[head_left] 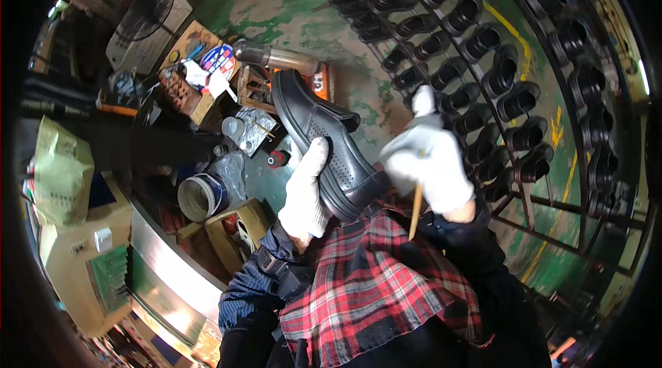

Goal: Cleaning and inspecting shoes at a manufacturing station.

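Note:
A black leather shoe with small perforations in its side is held up in front of me, over my lap. My left hand, in a white knit glove, grips it along the sole with the thumb on the perforated side. My right hand, also white-gloved and slightly blurred, is closed around a thin wooden stick to the right of the shoe, apart from it. The stick's lower end sticks out below the fist; whether the pale tip above belongs to it I cannot tell. A red plaid cloth covers my lap.
Racks with rows of black shoes stand at the right. To the left are a white bucket, a small red-capped bottle, a cardboard box and a metal-edged bench. A fan stands far left.

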### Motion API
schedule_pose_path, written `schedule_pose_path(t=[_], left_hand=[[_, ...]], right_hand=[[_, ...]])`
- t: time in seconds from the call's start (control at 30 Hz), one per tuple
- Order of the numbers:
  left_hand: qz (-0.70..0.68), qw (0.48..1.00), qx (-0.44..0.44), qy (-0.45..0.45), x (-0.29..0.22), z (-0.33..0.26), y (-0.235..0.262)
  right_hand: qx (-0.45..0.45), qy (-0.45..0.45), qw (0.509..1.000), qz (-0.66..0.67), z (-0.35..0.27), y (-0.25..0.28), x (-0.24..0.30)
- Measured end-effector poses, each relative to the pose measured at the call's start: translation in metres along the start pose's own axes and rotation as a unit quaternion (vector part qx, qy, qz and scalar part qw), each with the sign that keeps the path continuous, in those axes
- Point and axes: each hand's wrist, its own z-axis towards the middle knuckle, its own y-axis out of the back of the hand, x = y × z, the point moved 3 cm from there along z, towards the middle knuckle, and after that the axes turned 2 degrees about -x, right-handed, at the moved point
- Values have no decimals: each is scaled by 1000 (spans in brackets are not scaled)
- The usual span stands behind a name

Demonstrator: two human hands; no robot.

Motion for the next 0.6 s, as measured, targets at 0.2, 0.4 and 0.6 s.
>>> schedule_pose_path(t=[0.2, 0.4, 0.6], left_hand=[[43, 996, -2, 73, 19, 6, -19], [81, 953, 95, 278, 76, 15, -37], [138, 905, 91, 393, 135, 29, -61]], right_hand=[[-128, 54, 990, -7, -41, 58, -8], [30, -37, 999, 24, -83, 22, -59], [-204, -27, 922, 328, -147, 69, -94]])
